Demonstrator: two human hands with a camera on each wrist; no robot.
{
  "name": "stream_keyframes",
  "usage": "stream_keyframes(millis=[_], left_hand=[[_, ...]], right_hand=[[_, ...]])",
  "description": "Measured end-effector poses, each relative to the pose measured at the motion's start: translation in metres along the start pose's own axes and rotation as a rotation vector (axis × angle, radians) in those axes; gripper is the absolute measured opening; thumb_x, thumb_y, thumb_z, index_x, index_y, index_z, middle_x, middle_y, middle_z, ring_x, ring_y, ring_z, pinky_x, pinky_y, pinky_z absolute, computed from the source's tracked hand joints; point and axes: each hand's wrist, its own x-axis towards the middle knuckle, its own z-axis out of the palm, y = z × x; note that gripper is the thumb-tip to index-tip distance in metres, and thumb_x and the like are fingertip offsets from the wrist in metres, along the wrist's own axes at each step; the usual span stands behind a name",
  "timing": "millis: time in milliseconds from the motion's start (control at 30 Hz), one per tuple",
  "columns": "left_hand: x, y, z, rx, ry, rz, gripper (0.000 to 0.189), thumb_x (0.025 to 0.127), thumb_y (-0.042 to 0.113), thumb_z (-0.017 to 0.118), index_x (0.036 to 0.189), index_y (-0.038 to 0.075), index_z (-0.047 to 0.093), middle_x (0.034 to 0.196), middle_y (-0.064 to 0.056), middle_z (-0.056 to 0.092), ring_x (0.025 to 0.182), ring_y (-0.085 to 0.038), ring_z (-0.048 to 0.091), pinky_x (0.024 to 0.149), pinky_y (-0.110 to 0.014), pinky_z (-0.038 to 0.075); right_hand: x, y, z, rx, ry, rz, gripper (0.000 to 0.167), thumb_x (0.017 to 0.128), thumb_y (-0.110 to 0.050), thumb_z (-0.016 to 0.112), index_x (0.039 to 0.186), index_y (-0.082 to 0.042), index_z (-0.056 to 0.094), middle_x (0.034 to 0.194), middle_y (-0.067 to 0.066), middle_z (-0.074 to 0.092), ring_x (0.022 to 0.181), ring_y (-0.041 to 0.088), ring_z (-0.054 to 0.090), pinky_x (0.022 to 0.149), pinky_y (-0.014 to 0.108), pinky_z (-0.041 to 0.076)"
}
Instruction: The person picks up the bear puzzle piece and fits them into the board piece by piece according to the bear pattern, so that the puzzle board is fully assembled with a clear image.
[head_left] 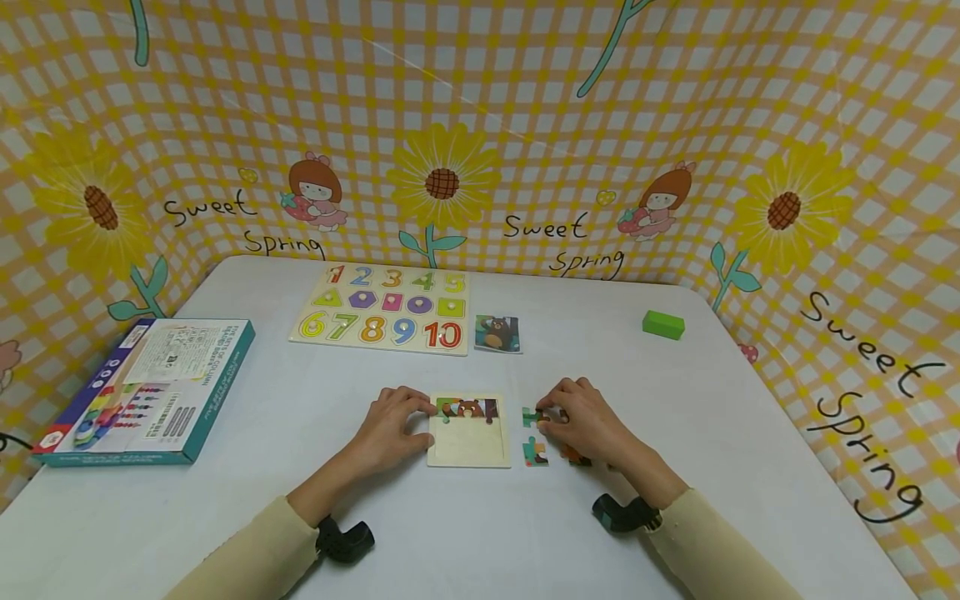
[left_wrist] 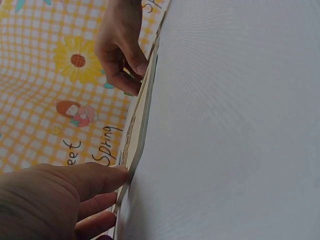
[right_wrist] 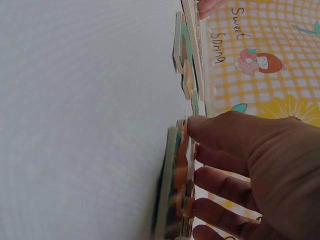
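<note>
A shallow wooden puzzle tray [head_left: 468, 446] lies in front of me, its top row filled with pieces showing a bear's head [head_left: 469, 408]. My left hand [head_left: 390, 429] touches the tray's left edge, thumb and forefinger spread along it; the left wrist view shows the thumb [left_wrist: 105, 177] against the rim. To the right of the tray, my right hand [head_left: 581, 417] pinches a small puzzle piece, mostly hidden by the fingers. A green-teal piece [head_left: 529, 416] lies at its fingertips. Below are a teal-orange piece [head_left: 534, 452] and an orange-brown piece [head_left: 576, 457], the latter partly under the hand.
Behind the tray are a number-and-shape board [head_left: 382, 310] and a small bear picture card [head_left: 497, 333]. A boxed toy [head_left: 146, 392] lies at the left, and a green block [head_left: 663, 325] at the back right. A checked sunflower cloth [head_left: 517, 125] hangs round the white table.
</note>
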Motion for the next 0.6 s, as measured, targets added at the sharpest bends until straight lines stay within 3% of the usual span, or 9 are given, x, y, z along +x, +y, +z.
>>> stream_keyframes(millis=[600], left_hand=[[0.0007,-0.0003,0.0004,0.004,0.002,-0.002,0.032,0.074,0.014,0.077,0.104,0.01,0.068,0.119,-0.006,0.059,0.113,-0.027,0.045,0.092,-0.044,0.033]], right_hand=[[0.0019,0.0025,0.0017,0.009,0.003,-0.003,0.024,0.079,-0.025,0.074,0.099,-0.01,0.072,0.101,0.004,0.062,0.086,0.017,0.043,0.073,0.03,0.032]])
